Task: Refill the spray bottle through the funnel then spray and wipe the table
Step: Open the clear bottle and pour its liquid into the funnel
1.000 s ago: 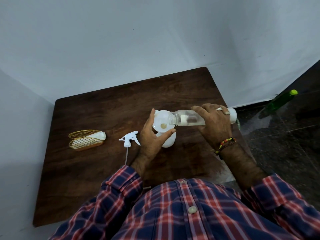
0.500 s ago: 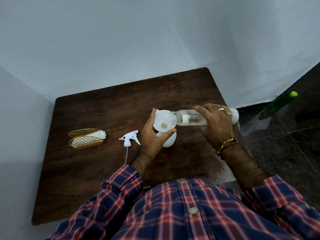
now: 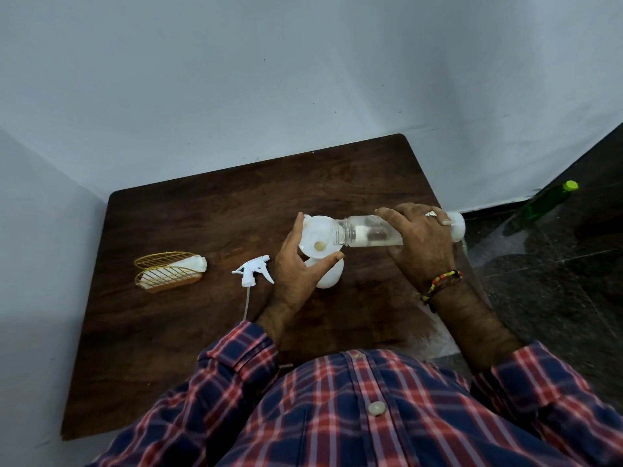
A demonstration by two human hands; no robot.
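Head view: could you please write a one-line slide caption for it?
Right hand tips a clear bottle into the funnel steadied by the left hand.

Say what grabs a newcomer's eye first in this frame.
Mid-table, the right hand tips a clear bottle sideways, mouth over a white funnel that the left hand steadies on the white spray bottle. Left of that lies the detached trigger sprayer, and further left a gold wire holder.

Single head-worn wide-angle view, looking steeply down and forward, sitting close above the wooden table (image 3: 188, 332), taking in walls and floor.
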